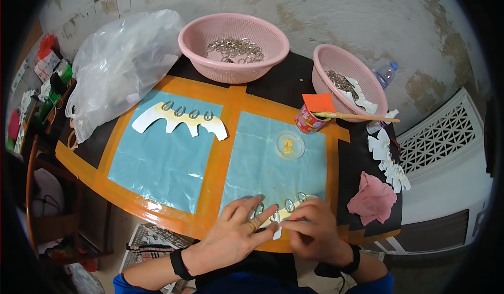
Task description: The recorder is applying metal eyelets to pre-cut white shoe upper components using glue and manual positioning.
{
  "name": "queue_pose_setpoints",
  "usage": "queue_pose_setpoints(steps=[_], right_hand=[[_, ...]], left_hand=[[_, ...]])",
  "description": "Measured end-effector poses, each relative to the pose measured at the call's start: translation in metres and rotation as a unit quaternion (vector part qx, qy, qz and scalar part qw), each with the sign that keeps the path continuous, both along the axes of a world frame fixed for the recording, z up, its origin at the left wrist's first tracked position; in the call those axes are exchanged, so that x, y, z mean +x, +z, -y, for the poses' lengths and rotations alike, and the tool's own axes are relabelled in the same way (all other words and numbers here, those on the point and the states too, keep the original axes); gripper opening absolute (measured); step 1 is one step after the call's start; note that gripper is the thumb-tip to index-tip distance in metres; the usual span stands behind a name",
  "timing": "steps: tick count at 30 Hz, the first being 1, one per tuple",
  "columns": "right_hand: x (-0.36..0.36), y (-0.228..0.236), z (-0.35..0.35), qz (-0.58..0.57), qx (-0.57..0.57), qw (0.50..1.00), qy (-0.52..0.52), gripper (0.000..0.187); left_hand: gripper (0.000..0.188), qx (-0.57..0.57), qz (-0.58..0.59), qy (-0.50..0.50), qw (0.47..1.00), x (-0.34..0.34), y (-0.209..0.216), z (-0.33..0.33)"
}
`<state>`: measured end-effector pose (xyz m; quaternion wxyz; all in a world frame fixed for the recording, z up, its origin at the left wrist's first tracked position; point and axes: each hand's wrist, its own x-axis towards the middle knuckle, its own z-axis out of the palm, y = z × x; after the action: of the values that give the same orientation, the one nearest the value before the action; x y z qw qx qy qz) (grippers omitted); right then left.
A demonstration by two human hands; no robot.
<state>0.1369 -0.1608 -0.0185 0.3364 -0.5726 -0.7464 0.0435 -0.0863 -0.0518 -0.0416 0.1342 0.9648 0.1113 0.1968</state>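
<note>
A white scalloped leather-like or paper piece [276, 233] with a yellowish band lies at the front edge of the right blue sheet. Several oval metal rings, one being a ring [289, 205], sit along its band. My left hand [233, 231] rests across its left part, fingers stretched and spread, pressing it down. My right hand [315, 231] is closed in a pinch at its right part; the fingertips hide whatever is between them. A similar scalloped piece [178, 123] with several oval rings lies on the left blue sheet, apart from both hands.
Behind stand a pink basket [233, 73] of metal rings and another pink basket [320, 73]. A red can [310, 122] bears an orange card and a brush [362, 117]. Nearby are a clear dish [290, 154] of yellow paste, a pink cloth [371, 198], white scraps [386, 157] and a plastic bag [121, 63].
</note>
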Motion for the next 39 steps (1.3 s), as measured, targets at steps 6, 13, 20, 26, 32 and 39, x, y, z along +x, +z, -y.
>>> queue_pose_setpoints(steps=[6, 13, 20, 26, 32, 39], right_hand=[[0.001, 0.022, -0.015, 0.066, -0.056, 0.994, -0.065, 0.032], [-0.009, 0.014, -0.021, 0.101, -0.088, 0.988, -0.077, 0.024], [-0.02, 0.021, -0.025, 0.105, -0.129, 0.983, -0.081, 0.022], [-0.024, 0.02, -0.024, 0.096, -0.142, 0.98, -0.101, 0.019], [-0.018, 0.017, -0.029, 0.03, -0.199, 0.974, -0.104, 0.014], [-0.02, 0.012, -0.03, 0.05, -0.201, 0.972, -0.108, 0.014]], left_hand=[[0.031, -0.025, 0.02, -0.006, 0.999, -0.002, 0.002, -0.002], [0.036, -0.001, 0.013, -0.011, 1.0, -0.002, -0.004, -0.003], [0.046, -0.052, 0.013, -0.025, 0.998, -0.006, 0.0, -0.009], [0.044, -0.07, 0.068, -0.025, 0.995, -0.005, -0.008, -0.01], [0.041, -0.059, 0.079, -0.021, 0.995, -0.006, -0.009, -0.009], [0.043, -0.042, 0.078, -0.018, 0.996, -0.006, -0.011, -0.008]])
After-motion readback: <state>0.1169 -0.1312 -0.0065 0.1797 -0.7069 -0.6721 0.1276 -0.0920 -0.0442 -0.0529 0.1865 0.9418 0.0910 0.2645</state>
